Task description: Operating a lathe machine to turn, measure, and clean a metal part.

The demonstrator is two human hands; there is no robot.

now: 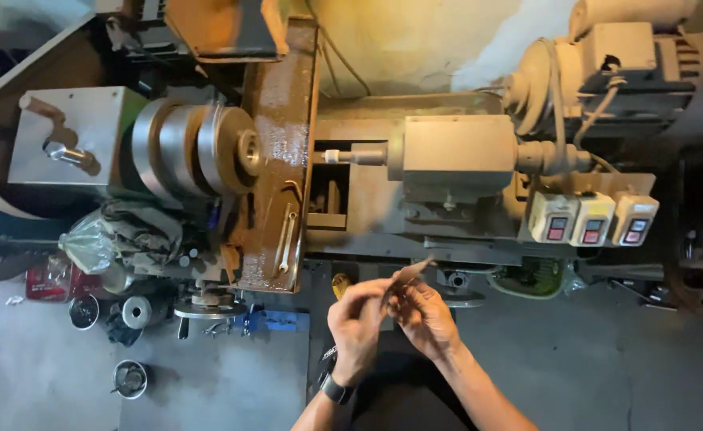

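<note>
Both hands, left [357,319] and right [425,318], pinch a thin strip [410,273] before the lathe [415,168] (looks light, bendy; edges best).

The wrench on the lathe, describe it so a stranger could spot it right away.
Start at the lathe and its round steel chuck. Just right of the chuck runs a rusty brown plate; the wrench lies near its lower end. It is the only slim, pale metal bar there.

chuck [208,148] left of tailstock [455,160], switch boxes [591,219] right, hands [391,315] in front
</note>
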